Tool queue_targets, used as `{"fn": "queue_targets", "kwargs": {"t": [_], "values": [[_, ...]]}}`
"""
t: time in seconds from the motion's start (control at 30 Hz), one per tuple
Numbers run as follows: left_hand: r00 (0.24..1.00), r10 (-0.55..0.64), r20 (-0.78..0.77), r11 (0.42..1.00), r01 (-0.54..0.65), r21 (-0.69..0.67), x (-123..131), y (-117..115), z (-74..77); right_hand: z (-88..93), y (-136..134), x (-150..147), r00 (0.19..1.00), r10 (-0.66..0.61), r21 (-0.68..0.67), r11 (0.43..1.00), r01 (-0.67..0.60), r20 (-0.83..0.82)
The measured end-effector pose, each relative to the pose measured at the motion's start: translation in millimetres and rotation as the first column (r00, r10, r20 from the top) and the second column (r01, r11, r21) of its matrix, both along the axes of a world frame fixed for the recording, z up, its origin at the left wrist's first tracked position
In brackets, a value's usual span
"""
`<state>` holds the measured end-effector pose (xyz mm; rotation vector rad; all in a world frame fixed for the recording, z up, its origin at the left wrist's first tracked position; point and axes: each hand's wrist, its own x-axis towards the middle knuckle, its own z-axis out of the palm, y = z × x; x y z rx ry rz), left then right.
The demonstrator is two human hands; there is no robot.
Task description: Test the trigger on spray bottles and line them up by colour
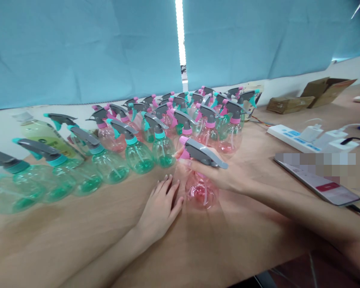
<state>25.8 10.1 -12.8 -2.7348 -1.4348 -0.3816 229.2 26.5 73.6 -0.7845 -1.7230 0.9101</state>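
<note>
My right hand [219,174] is wrapped round the neck of a pink spray bottle [199,191] with a grey trigger head and pink collar, standing upright on the wooden table [222,248]. My left hand [160,208] lies flat on the table just left of that bottle, fingers stretched out and touching its base. Behind both hands stands a crowd of several green spray bottles [139,156] and pink spray bottles [229,136], all with grey triggers.
A white power strip [297,138] with plugged chargers lies at the right, beside a flat device [324,184] with a red label. Cardboard boxes [312,96] sit at the back right. A yellowish bottle [45,138] lies at the left. Blue curtain behind.
</note>
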Motion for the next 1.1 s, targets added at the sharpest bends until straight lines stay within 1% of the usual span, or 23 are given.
{"fn": "queue_targets", "kwargs": {"t": [0.27,0.43,0.57,0.7,0.8,0.9,0.97,1.1], "values": [[1.0,-0.015,0.014,1.0,0.015,0.017,-2,2,-3.2,-0.6,0,2,0.999,-0.013,0.008,1.0,0.013,0.052],[1.0,-0.01,-0.01,1.0,0.01,0.017,-1,1,-1.0,-3.7,1,-2,0.999,-0.038,-0.029,0.999,0.037,-0.023],[1.0,-0.009,-0.001,1.0,0.01,0.011,-1,1,-0.1,-9.6,5,-5,0.998,-0.043,-0.02,0.999,0.042,-0.053],[1.0,-0.014,0.01,1.0,0.013,0.024,-2,2,-1.9,-7.5,2,-6,0.993,-0.115,-0.036,0.993,0.114,-0.029],[1.0,-0.009,-0.009,0.999,0.01,0.045,-2,2,-3.1,-0.9,-4,-4,0.986,-0.165,-0.044,0.985,0.166,0.028],[1.0,-0.003,-0.021,0.999,0.004,0.051,-2,2,-3.1,2.3,-10,-1,0.974,-0.181,-0.056,0.98,0.19,0.138],[1.0,-0.004,-0.021,0.999,0.005,0.045,-2,2,-2.6,0.3,-14,3,0.962,-0.181,-0.031,0.981,0.191,0.206],[1.0,-0.012,0.002,0.999,0.012,0.035,-1,2,-1.5,-10.8,-21,15,0.939,-0.189,0.085,0.981,0.172,0.287]]}}
